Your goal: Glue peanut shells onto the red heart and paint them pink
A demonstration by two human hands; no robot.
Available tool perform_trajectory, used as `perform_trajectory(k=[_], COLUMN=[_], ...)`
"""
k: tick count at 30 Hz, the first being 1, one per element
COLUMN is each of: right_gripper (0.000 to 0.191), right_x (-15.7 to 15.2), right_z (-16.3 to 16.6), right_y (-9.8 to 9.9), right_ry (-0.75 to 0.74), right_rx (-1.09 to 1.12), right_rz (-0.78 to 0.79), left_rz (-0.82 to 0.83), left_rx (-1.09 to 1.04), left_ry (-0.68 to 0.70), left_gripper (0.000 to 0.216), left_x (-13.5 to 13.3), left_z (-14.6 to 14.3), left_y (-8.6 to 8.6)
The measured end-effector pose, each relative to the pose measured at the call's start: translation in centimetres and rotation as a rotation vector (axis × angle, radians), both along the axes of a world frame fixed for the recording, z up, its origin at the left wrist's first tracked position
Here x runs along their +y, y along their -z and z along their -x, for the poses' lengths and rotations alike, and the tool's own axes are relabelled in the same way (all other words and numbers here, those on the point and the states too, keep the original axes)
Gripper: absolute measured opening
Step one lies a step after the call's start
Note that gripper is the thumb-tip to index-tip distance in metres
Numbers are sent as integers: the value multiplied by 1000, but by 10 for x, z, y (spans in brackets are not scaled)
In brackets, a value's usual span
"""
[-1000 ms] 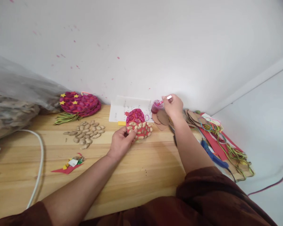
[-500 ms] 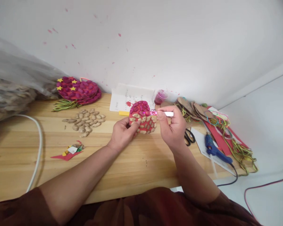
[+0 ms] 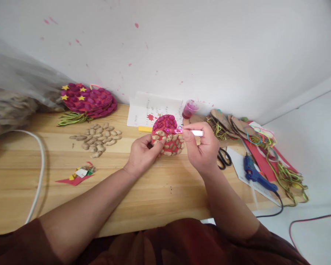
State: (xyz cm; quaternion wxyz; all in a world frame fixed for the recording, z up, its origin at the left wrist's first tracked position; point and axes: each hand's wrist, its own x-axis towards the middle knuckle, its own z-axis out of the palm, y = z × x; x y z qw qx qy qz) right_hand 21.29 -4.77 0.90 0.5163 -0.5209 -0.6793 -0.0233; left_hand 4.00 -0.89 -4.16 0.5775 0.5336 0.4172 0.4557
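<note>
My left hand (image 3: pixel 143 152) grips the lower left edge of a round red disc (image 3: pixel 169 146) covered with peanuts, thumb on top. Peanuts on its upper part are painted magenta (image 3: pixel 166 120); the lower ones keep their natural tan. In my right hand (image 3: pixel 200 147) is a paintbrush (image 3: pixel 196 133) with a white handle and a magenta-stained tip, which rests at the border between painted and plain peanuts. A clear plastic cup of magenta paint (image 3: pixel 188 109) stands behind the disc. Under and behind it lies a white sheet with writing (image 3: pixel 138 112).
Loose peanuts (image 3: pixel 99 138) lie left, before finished magenta discs with yellow stars (image 3: pixel 89 99). Foil and paper scraps (image 3: pixel 78 173) lie nearer. On the right are black scissors (image 3: pixel 224 159), a blue glue gun (image 3: pixel 256 173), cardboard discs (image 3: pixel 223 123) and green cords (image 3: pixel 289 180). A white cable (image 3: pixel 42 173) curves at left.
The camera view has shifted slightly. The brush tip stays on the peanut disc, with only a small movement. Both hands keep their hold.
</note>
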Motion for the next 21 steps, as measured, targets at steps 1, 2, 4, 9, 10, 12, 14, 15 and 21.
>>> perform_trajectory(k=[1,2,4,9,10,12,14,15,21], right_gripper=[9,9,9,8,7,7,7,8,7], right_x=[0,0,-1,-2,-2,-2,-2,-2,-3], right_z=[0,0,0,-2,-2,-2,-1,-1,0], right_y=[0,0,-1,-1,0,0,-1,-1,-3], right_ry=[3,10,23,54,53,40,24,18,22], right_rx=[-4,-13,-35,-60,-57,-49,-46,-50,-90], right_rz=[0,3,13,14,15,17,16,15,9], left_rz=[-1,-2,-1,14,14,5,-11,-19,-32], left_rx=[-1,-2,-6,-8,-8,-2,6,10,34], left_ry=[1,0,-3,-13,-11,-4,3,4,-10], left_gripper=[35,35,35,35,35,35,34,33,31], left_x=[0,0,0,0,0,0,-1,-1,-2], left_z=[0,0,0,1,1,1,1,1,1], left_y=[0,1,1,1,1,1,2,2,3])
